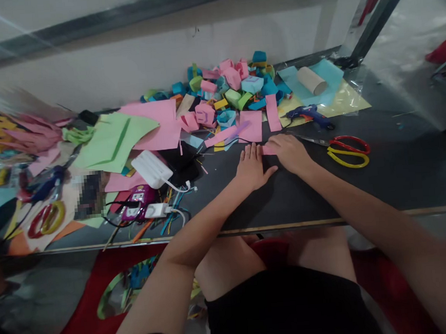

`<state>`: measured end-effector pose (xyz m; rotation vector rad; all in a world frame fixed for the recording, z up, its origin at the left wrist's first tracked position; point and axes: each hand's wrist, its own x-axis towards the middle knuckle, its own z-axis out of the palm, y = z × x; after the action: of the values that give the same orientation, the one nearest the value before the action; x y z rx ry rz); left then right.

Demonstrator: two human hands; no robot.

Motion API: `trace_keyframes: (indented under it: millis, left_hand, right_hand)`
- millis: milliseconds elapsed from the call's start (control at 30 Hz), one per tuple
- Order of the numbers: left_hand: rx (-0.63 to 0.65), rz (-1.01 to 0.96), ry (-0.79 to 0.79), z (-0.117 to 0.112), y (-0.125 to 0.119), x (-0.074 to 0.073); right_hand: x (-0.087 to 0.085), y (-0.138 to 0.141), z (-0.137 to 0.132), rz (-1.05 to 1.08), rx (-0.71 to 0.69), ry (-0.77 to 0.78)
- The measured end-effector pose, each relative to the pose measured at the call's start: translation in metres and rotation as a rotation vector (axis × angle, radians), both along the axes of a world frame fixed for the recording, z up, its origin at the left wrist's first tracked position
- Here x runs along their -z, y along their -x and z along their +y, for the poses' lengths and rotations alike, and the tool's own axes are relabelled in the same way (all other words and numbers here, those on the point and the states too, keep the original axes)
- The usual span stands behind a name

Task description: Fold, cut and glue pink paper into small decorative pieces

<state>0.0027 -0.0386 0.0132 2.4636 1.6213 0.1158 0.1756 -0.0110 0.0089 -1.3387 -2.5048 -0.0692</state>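
Observation:
A small pink paper strip [269, 150] lies on the dark table, showing between my two hands. My left hand [252, 167] rests flat over its left end, thumb stretched out to the right. At the other end, my right hand [290, 152] has its fingers bent and closed on the strip; the fingertips are partly hidden. Just beyond my hands are a pink paper square [251, 126] and another pink strip [273, 112]. Red-and-yellow-handled scissors [347, 152] lie to the right of my right hand, with a blue glue gun [311, 116] behind them.
Folded paper pieces [232, 84] are heaped by the wall, beside a cardboard tube [312, 80]. Green sheets [115, 139], a white power bank [151, 169], a purple power strip [136, 202], cables and a second pair of scissors [46, 219] crowd the left. The table's front edge [282, 227] is near my forearms.

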Motion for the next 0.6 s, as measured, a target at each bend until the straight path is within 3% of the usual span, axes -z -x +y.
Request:
trace_keyframes:
  millis: [100,133,267,600]
  left_hand:
    - [-0.02,0.036,0.019,-0.003,0.0,-0.002]
    - [-0.029,0.041,0.016,-0.004,0.0,-0.002]
    - [-0.076,0.068,0.022,-0.007,0.0,-0.002]
    - [-0.11,0.061,0.029,-0.005,0.0,-0.001]
  right_hand:
    - [0.013,-0.003,0.006,0.029,-0.256,0.129]
    - [0.017,-0.004,0.007,0.044,-0.277,0.16]
    - [0.022,-0.011,0.007,0.047,-0.288,0.267]
    - [0.007,-0.055,-0.02,0.052,-0.221,0.329]
